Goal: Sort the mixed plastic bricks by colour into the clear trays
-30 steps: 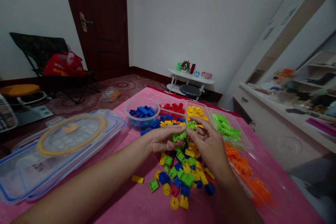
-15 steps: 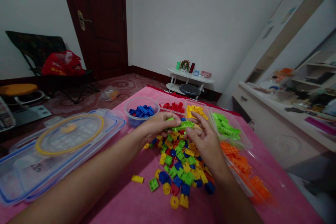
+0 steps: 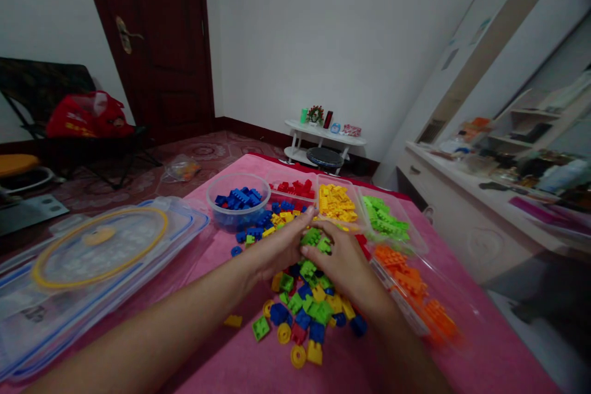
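Both my hands meet low over a mixed pile of toy building bricks [image 3: 300, 308] in green, yellow, blue and red. My left hand [image 3: 287, 246] is closed around green building bricks [image 3: 314, 237], its thumb lying along the top and its other fingers hidden. From the other side, my right hand [image 3: 344, 258] curls round the same green bricks with thumb and fingers bent. How many bricks each hand has cannot be made out. A green square brick [image 3: 261, 328] and a yellow brick [image 3: 233, 321] lie at the pile's near left side.
Behind the pile are a round tub [image 3: 217, 212] of blue bricks and clear trays with red bricks [image 3: 295, 188], yellow bricks [image 3: 337, 202] and green bricks [image 3: 385, 217]. Orange bricks [image 3: 409, 280] fill a tray at right. Clear lids [image 3: 184, 231] are stacked at left on the pink cloth [image 3: 194, 345].
My hands have come down closer to the pile and together, from holding green bricks up above it. The view has shifted slightly, so the room appears further left.
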`<state>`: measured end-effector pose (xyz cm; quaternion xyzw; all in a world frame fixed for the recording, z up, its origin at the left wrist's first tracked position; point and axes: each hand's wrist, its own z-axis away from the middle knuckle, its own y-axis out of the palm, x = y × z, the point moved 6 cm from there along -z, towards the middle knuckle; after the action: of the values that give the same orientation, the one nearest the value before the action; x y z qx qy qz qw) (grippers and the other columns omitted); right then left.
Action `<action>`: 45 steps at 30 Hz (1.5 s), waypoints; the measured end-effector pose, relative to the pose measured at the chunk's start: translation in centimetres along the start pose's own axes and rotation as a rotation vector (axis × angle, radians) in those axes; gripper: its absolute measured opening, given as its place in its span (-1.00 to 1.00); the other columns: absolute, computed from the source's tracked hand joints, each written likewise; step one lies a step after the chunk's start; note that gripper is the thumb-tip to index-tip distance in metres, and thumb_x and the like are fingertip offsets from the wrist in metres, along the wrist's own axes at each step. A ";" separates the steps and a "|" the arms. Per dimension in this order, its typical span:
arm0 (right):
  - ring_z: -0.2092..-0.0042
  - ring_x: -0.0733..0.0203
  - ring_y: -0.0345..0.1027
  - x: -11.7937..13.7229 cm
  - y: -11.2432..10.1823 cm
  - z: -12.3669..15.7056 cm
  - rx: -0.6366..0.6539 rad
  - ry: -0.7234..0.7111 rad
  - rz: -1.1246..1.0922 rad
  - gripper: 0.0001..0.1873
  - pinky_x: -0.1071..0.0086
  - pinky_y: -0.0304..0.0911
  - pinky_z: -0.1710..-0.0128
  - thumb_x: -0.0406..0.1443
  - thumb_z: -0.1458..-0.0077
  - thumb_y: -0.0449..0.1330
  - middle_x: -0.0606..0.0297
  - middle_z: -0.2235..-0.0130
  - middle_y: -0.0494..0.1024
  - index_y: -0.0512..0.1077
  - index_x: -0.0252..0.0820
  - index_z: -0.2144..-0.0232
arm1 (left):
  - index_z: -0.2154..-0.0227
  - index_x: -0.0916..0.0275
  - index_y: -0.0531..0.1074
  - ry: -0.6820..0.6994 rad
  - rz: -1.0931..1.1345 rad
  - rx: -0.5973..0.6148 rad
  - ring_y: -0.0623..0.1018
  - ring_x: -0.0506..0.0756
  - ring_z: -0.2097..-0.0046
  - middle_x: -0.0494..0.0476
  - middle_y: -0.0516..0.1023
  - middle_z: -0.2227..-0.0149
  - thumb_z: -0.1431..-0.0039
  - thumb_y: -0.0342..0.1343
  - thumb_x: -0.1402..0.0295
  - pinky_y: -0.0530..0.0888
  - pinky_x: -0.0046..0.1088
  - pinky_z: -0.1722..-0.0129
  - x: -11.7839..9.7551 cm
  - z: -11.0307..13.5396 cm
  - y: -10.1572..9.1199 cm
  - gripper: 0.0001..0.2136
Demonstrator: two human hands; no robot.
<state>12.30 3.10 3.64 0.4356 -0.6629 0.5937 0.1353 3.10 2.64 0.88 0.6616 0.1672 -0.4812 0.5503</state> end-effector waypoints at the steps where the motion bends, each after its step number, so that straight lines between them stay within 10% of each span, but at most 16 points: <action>1: 0.15 0.09 0.41 0.0 0.3 0.1 -0.003 -0.006 0.022 -0.60 0.28 0.26 0.14 -0.31 0.12 0.23 0.21 0.18 0.57 0.47 -0.17 0.13 | -0.07 0.21 0.26 0.009 -0.002 0.017 0.48 0.11 0.06 0.20 0.48 0.09 -0.13 0.02 -0.02 0.35 -0.37 0.04 0.2 0.1 0.4 -0.46; 6: 0.17 0.08 0.43 0.0 -1.3 0.0 -0.021 -0.003 0.092 -0.61 0.29 0.28 0.17 -0.29 0.10 0.22 0.21 0.20 0.58 0.48 -0.18 0.13 | -0.08 0.17 0.24 0.084 -0.082 -0.047 0.46 0.13 0.01 0.21 0.46 0.04 -0.10 0.05 -0.03 0.36 -0.34 0.04 0.1 0.2 -0.2 -0.45; 11: 0.20 -0.02 0.44 -2.5 -9.3 -3.1 -0.175 0.035 0.413 -0.60 0.21 0.27 0.23 -0.12 0.11 0.25 0.14 0.23 0.58 0.51 -0.18 0.21 | 0.09 0.28 0.35 0.233 -0.418 -0.311 0.49 0.11 0.09 0.25 0.50 0.11 -0.10 0.12 0.17 0.40 -0.38 0.17 -1.1 -0.9 -4.4 -0.63; 17: 0.35 -0.04 0.43 -7.4 -16.7 -6.8 -0.293 0.145 0.745 -0.41 0.23 0.20 0.39 -0.10 0.16 0.31 0.05 0.39 0.54 0.43 -0.31 0.09 | 0.29 0.27 0.46 0.425 -0.851 -0.331 0.50 0.08 0.16 0.17 0.54 0.22 -0.11 0.02 0.40 0.39 -0.40 0.14 -1.5 -0.8 -5.1 -0.85; 20: 0.25 -0.08 0.42 -7.5 -15.5 -6.2 -0.287 0.112 0.802 -0.29 0.22 0.19 0.35 -0.08 0.18 0.32 -0.08 0.24 0.53 0.37 -0.34 0.00 | 0.30 0.24 0.49 0.550 -1.099 -0.318 0.50 0.09 0.19 0.14 0.55 0.24 -0.11 -0.02 0.47 0.37 -0.39 0.15 -1.9 -0.1 -4.2 -0.82; 25: 0.33 0.14 0.42 -4.9 -7.7 -3.7 0.000 0.033 0.544 -0.74 0.32 0.22 0.35 -0.26 0.04 0.19 0.14 0.25 0.57 0.52 -0.18 0.25 | 0.24 0.22 0.48 0.640 -1.446 -0.202 0.46 0.11 0.15 0.14 0.53 0.23 -0.12 0.00 0.47 0.35 -0.36 0.13 -1.3 0.4 -2.8 -0.80; 30: 0.34 0.18 0.39 -3.0 -2.4 -1.5 0.195 0.010 0.464 -0.73 0.38 0.17 0.36 -0.42 0.14 0.16 0.26 0.33 0.57 0.54 -0.11 0.33 | 0.25 0.22 0.48 0.635 -1.631 -0.092 0.45 0.11 0.18 0.16 0.51 0.28 -0.20 -0.02 0.34 0.33 -0.39 0.20 -0.3 0.8 -1.8 -0.81; 39: 0.14 0.12 0.36 -4.6 -0.2 0.1 0.305 0.037 0.508 -0.65 0.38 0.13 0.23 -0.34 0.20 0.28 0.26 0.19 0.47 0.47 -0.09 0.25 | 0.20 0.22 0.46 0.687 -1.696 0.021 0.40 0.14 0.17 0.19 0.47 0.26 -0.16 0.00 0.06 0.29 -0.30 0.15 1.2 1.8 -0.3 -0.65; 45: 0.32 0.22 0.33 -4.1 -1.5 -0.3 0.149 0.023 0.389 -0.88 0.42 0.10 0.36 -0.38 0.16 0.21 0.33 0.41 0.45 0.44 -0.15 0.44 | 0.12 0.19 0.45 0.640 -1.708 -0.242 0.37 0.15 0.07 0.20 0.46 0.13 -0.27 -0.10 0.30 0.27 -0.25 0.06 -0.2 1.1 -2.5 -0.74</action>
<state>15.72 5.18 1.87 0.3011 -0.6873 0.6610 -0.0068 0.62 2.52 -0.31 0.3531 0.7924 -0.4974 0.0011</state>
